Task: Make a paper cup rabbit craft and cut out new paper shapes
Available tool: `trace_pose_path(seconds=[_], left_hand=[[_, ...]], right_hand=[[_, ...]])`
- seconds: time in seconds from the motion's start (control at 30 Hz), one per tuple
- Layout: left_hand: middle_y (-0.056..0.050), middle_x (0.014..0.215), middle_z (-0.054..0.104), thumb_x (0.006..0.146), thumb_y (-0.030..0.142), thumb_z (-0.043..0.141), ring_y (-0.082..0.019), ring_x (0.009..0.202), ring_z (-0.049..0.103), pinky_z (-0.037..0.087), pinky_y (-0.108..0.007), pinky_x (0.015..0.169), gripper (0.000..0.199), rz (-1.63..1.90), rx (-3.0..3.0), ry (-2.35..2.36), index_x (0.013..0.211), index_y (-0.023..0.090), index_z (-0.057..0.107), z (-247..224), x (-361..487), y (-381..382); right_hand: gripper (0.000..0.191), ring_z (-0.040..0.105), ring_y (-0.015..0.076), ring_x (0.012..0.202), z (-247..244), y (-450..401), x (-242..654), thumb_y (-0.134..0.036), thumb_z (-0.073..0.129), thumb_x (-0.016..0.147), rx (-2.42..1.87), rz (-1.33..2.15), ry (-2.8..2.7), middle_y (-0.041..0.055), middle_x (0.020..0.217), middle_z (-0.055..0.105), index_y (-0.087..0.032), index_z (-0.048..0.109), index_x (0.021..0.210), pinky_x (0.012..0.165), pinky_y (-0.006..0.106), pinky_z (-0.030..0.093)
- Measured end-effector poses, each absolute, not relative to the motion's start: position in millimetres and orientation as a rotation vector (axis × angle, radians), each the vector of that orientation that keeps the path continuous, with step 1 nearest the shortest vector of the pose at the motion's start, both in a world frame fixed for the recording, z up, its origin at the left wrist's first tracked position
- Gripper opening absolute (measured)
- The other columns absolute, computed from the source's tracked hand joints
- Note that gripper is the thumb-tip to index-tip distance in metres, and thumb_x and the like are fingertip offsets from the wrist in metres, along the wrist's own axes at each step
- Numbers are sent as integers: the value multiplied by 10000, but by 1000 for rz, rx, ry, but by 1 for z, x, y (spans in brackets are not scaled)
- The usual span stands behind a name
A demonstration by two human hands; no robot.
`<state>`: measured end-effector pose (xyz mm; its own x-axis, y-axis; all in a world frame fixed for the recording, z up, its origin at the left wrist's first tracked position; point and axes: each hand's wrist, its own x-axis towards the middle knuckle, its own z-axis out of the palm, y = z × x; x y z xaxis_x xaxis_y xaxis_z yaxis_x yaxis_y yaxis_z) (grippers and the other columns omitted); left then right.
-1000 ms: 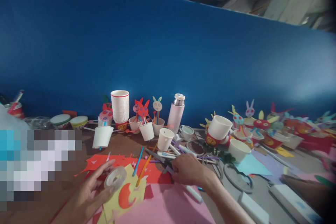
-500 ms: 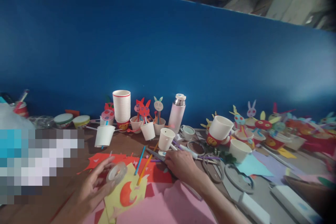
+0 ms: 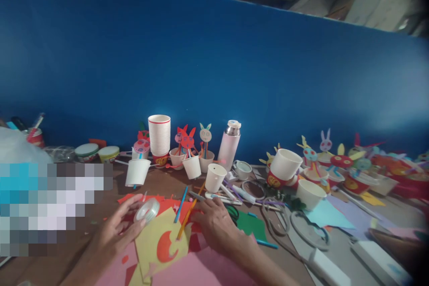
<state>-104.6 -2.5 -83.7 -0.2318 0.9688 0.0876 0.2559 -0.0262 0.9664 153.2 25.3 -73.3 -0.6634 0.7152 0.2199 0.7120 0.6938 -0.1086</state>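
Note:
My left hand [image 3: 125, 221] is closed around a roll of clear tape [image 3: 147, 211], held by its rim between thumb and fingers above the paper. Lying over the red paper [image 3: 162, 205], my right hand [image 3: 214, 221] has its fingers apart; their tips are partly hidden. Just beyond its fingers shows a grey blade-like piece [image 3: 197, 195]. Dark loops [image 3: 233, 214] lie beside its wrist. Between the hands, a yellow sheet [image 3: 152, 237] carries an orange crescent-shaped cutout [image 3: 166, 248]. A blue straw [image 3: 181, 204] and an orange straw [image 3: 189, 214] lie there too.
Paper cups stand behind, including a pierced cup [image 3: 215, 178] and a tall cup stack [image 3: 159, 136]. A pink thermos [image 3: 229, 145] stands near the blue partition [image 3: 201, 53]. Paper-animal cups crowd the right, near a grey cable [image 3: 310, 230] and a green sheet [image 3: 253, 225].
My right hand has moved left and nearer, over the red paper. The green sheet and dark loops have come into view beside it. My left hand still holds the tape roll.

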Motion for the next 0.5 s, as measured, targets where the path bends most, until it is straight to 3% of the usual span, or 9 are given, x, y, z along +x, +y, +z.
trace_pose_path(seconds=[0.07,0.23,0.5], left_hand=[[-95,1060,627,620,550,626,-277,916,634,548,-295,655,660,1336,1278,1532,1163,198,497,-79,-105,-2],[-106,1103,600,652,525,610,-283,973,612,537,-351,757,660,1373,1254,1504,1199,194,447,-73,-103,-3],[-112,1142,587,721,487,554,-267,1003,586,492,-351,795,631,1311,1455,1560,1253,176,418,-77,-100,-7]], right_hand=[[179,504,200,936,-71,24,151,-123,506,834,-1151,27,-2632,25,978,611,-245,597,927,816,339,307],[283,472,200,1021,-70,12,143,-113,544,797,-1043,39,-2631,17,1095,569,-257,552,1041,865,319,297],[103,509,176,768,-79,17,144,-99,524,765,-1111,-26,-2661,20,811,606,-192,563,783,757,316,297]])
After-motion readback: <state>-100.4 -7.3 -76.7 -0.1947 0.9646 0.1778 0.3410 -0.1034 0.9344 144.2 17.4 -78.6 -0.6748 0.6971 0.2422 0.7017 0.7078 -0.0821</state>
